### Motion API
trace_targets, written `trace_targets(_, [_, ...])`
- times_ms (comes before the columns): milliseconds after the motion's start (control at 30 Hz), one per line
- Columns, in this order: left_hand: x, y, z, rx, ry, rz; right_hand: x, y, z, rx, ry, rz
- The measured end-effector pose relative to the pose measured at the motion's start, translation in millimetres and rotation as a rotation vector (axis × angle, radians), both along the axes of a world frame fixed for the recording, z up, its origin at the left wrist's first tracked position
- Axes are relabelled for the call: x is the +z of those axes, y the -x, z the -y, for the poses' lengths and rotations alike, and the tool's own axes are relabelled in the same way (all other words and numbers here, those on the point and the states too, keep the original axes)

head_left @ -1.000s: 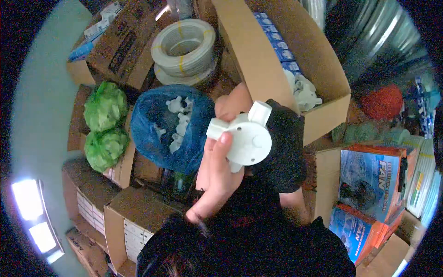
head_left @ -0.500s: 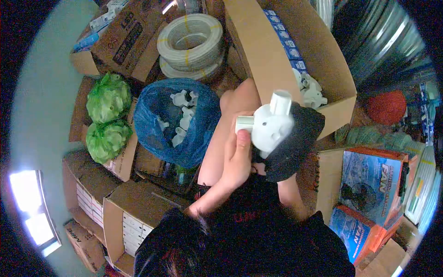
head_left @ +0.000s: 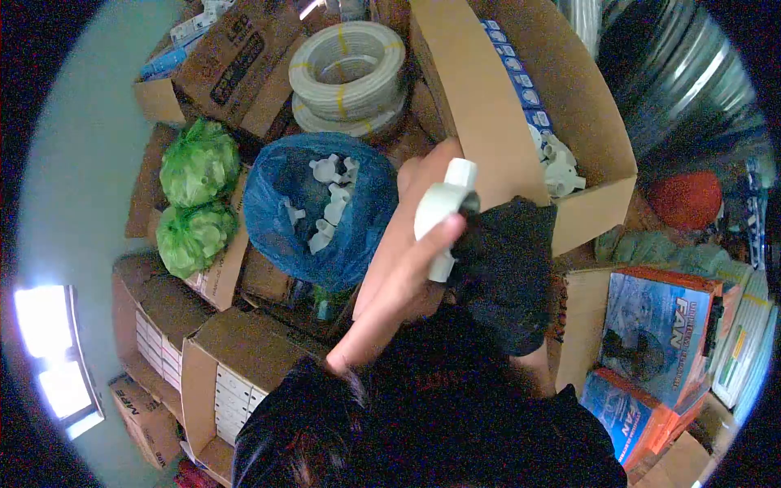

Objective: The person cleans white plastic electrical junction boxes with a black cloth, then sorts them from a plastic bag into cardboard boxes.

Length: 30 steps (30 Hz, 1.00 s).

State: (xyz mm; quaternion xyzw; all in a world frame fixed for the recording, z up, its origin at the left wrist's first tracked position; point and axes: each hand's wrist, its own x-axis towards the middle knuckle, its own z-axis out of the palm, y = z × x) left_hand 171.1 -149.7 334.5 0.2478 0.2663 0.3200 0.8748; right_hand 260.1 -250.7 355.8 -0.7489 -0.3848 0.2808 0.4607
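Observation:
My left hand [head_left: 411, 260] grips a white plastic junction box [head_left: 440, 210], turned edge-on with one round outlet pointing up. Against its right side lies a black cloth [head_left: 506, 260]. That cloth wraps my right hand, so the fingers are hidden. Both hands are held above my lap, just right of a blue plastic bag [head_left: 313, 207] with several more white fittings inside.
An open cardboard box [head_left: 594, 122] with white fittings and small blue packs stands behind the hands. A coil of white cable [head_left: 350, 69] lies at the back. Two green net bags [head_left: 195, 199] are on the left, fan cartons [head_left: 651, 317] on the right, stacked cartons [head_left: 228, 358] in front left.
The junction box has turned from flat face up to edge-on. The black cloth has slid down along its right side. My view has shifted slightly.

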Motion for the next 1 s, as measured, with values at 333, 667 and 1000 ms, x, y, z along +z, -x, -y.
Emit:
trace_targets(333, [22.6,6.0,-14.6,-0.048,0.34,0.536,13.5,-14.0,9.4,0.005,0.064,0.15])
trace_targets(667, [16.4,9.9,-16.2,-0.076,0.24,0.826,17.1,-19.2,16.0,0.037,0.099,0.235])
trace_targets(1000, [19.5,15.2,-21.2,0.019,0.232,0.648,20.7,-28.1,22.9,0.027,0.158,0.322])
